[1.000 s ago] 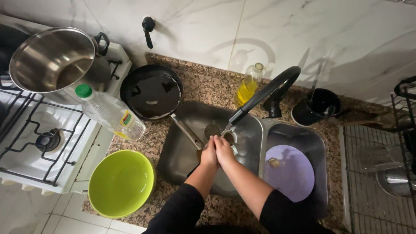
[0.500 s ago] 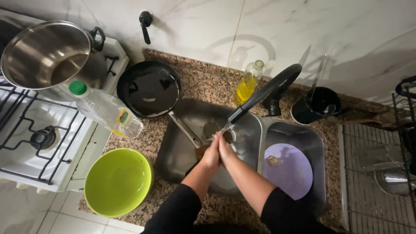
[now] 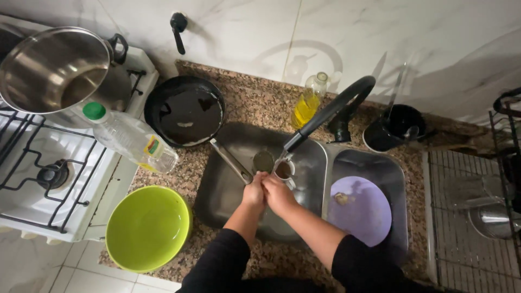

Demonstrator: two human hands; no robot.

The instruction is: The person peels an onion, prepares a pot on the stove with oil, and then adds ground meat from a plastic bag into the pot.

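- Marble-veined wall tiles back a speckled granite surface [image 3: 255,103] with a double steel sink [image 3: 228,184] set into it, and a white gas stove [image 3: 32,179] stands to the left.
- Both hands meet over the left basin, under the black faucet [image 3: 331,111]: the left hand [image 3: 254,191] and the right hand [image 3: 278,194] press together, fingers closed against each other, holding nothing that I can make out.
- A small cup [image 3: 283,169] sits just beyond the knuckles, directly under the spout; water flow is too faint to tell.
- Rubbing well probably means keeping the palms under the spout and low in the basin, clear of the pan handle beside the left wrist.
- A black frying pan [image 3: 184,111] rests at the sink's edge, dull and greasy, its metal handle reaching into the basin.
- A round lilac plate [image 3: 361,211] lies in the right basin, with a small scrap on it.
- A glossy lime bowl [image 3: 146,228], a clear plastic bottle [image 3: 130,138] with a green cap, and a shiny steel pot [image 3: 51,68] sit to the left.
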